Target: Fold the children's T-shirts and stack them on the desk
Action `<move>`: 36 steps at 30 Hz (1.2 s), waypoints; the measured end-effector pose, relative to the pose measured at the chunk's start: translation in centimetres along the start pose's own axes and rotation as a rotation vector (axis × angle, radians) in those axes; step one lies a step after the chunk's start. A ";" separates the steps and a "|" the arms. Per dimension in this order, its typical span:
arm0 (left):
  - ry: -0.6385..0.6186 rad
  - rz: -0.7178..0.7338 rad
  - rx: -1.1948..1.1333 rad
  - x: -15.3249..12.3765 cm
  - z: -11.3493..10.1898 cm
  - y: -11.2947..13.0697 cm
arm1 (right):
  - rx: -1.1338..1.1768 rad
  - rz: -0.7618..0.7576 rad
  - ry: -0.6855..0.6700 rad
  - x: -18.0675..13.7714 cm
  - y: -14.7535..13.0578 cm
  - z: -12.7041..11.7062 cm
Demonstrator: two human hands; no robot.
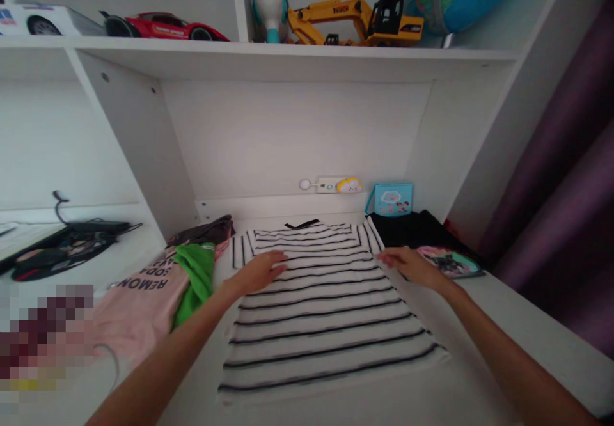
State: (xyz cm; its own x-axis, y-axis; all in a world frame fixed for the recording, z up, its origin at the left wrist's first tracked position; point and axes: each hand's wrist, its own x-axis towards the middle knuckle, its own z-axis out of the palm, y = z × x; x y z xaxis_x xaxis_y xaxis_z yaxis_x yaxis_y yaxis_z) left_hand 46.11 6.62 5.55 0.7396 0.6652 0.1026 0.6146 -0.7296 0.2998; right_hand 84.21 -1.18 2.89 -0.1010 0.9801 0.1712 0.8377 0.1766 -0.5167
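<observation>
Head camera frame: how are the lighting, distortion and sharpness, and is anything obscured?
Head view: soft, even, dim light; no glare on the striped shirt. Shelf edge lines bow from wide-angle distortion. Left hand and right hand are slightly soft. A pixelated block masks the lower-left corner.

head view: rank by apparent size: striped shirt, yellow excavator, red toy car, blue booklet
1. striped shirt, by far the largest.
2. and 3. yellow excavator and red toy car look about equal in length; not ranked.
4. blue booklet, smallest.
Shelf toys sit farther from the camera.
</observation>
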 end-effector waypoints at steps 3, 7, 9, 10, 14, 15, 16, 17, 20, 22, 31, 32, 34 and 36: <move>0.086 -0.182 0.162 5.1 3.4 -2.5 | -0.150 0.005 0.082 6.2 -0.6 2.7; 0.080 -0.393 0.264 5.6 6.6 -5.0 | -0.231 -0.020 0.042 9.8 -1.0 7.1; 0.084 -0.441 0.291 4.6 7.2 -5.6 | -0.358 0.074 -0.049 10.0 -0.7 8.6; 0.089 -0.457 0.300 4.0 7.4 -5.8 | -0.422 0.143 -0.093 10.0 -0.3 8.9; 0.101 -0.458 0.311 2.9 7.4 -6.1 | -0.492 0.332 -0.187 10.6 0.3 8.6; 0.105 -0.456 0.310 2.8 7.4 -6.0 | -0.487 0.349 -0.193 11.2 0.0 8.4; 0.109 -0.457 0.309 2.9 7.4 -6.0 | -0.485 0.354 -0.186 11.9 -0.5 8.4; 0.111 -0.459 0.307 2.9 7.4 -6.0 | -0.483 0.337 -0.172 12.6 -1.1 8.5; 0.111 -0.451 0.302 3.0 7.4 -5.8 | -0.457 0.182 -0.151 15.0 -3.1 9.9; 0.110 -0.446 0.297 3.0 7.4 -5.8 | -0.428 0.104 -0.176 16.2 -3.8 11.0; 0.098 -0.523 0.299 3.0 7.2 -5.5 | -0.412 0.137 -0.057 19.7 -8.2 15.1; 0.095 -0.524 0.297 3.0 7.3 -5.5 | -0.399 0.024 -0.078 20.0 -9.4 15.9; 0.095 -0.524 0.295 3.0 7.3 -5.6 | -0.371 -0.164 -0.144 20.6 -11.2 17.5; 0.101 -0.524 0.291 3.0 7.3 -5.6 | -0.364 -0.172 -0.164 21.2 -11.8 18.3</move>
State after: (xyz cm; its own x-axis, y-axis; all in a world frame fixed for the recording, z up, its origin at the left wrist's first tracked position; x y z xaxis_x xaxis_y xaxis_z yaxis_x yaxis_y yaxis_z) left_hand 46.87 11.53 -2.80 0.2977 0.9489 0.1050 0.9501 -0.3052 0.0649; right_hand 62.39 19.14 -2.70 -0.3152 0.9458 0.0780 0.9329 0.3239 -0.1573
